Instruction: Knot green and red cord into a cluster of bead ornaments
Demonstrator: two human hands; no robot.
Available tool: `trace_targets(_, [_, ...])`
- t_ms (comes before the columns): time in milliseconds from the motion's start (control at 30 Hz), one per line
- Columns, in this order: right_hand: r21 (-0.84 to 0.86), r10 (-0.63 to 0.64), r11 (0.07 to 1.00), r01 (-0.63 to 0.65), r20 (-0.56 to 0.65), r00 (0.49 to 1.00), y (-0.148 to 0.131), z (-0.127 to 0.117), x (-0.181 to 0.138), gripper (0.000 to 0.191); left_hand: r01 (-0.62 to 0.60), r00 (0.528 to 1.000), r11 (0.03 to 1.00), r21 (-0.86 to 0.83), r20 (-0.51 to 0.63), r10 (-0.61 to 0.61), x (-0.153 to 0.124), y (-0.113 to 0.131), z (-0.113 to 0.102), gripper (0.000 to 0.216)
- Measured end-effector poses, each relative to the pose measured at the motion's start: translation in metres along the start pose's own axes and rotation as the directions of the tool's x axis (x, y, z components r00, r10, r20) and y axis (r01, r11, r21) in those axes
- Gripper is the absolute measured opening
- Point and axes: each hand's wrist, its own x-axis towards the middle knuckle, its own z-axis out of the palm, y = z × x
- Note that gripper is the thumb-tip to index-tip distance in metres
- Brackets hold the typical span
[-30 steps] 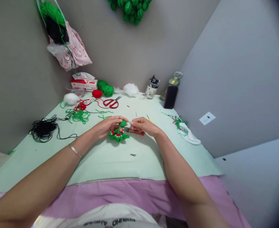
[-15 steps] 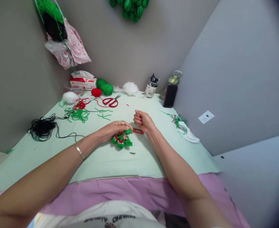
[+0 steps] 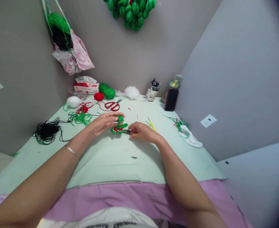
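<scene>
My left hand (image 3: 103,122) pinches a small green and red crocheted piece (image 3: 119,125) just above the pale green table cover (image 3: 106,161). My right hand (image 3: 140,132) is closed round a small thread snipper (image 3: 127,131), whose metal tip points left and touches the lower right edge of the crocheted piece. A silver bangle (image 3: 71,151) sits on my left wrist.
Red scissors (image 3: 112,105), red yarn (image 3: 98,96), green yarn (image 3: 107,91), white stuffing (image 3: 131,92) and a tissue box (image 3: 86,88) lie at the back. Black yarn (image 3: 46,131) is left. A yellow crochet hook (image 3: 151,125), a jar (image 3: 151,92) and a dark phone (image 3: 171,99) stand right.
My right hand had lifted off the table in a fist; now it is back down with the snipper at the crocheted piece. My left hand raised and shifted the piece slightly.
</scene>
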Motion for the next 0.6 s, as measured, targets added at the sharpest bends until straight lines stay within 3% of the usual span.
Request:
trace_targets(100, [-0.171,-0.029,0.985,0.037,0.05,0.998,-0.004,0.002,-0.001,0.017,-0.035,0.998,0.998,0.059,-0.055,0.038,0.0,0.003,-0.003,0.045])
trace_targets(200, [-0.193,-0.039,0.981,0.023,-0.078,0.996,-0.001,0.0,0.002,0.023,-0.056,0.994,0.99,0.13,-0.083,0.067,0.0,0.002,-0.001,0.051])
trace_targets(333, [0.113,0.095,0.991,-0.064,-0.289,0.953,0.004,-0.009,0.004,0.025,-0.12,0.986,0.963,0.24,-0.085,0.144,-0.001,-0.001,0.004,0.053])
trace_targets(433, [0.349,0.102,0.937,-0.013,-0.239,0.966,-0.002,-0.014,0.002,0.027,-0.15,0.984,0.951,0.27,-0.056,0.171,-0.001,-0.003,0.007,0.053])
trace_targets(600, [0.298,-0.04,0.952,0.075,-0.122,0.992,-0.021,-0.011,-0.004,0.044,-0.163,0.986,0.932,0.323,0.015,0.168,-0.002,-0.004,0.015,0.051])
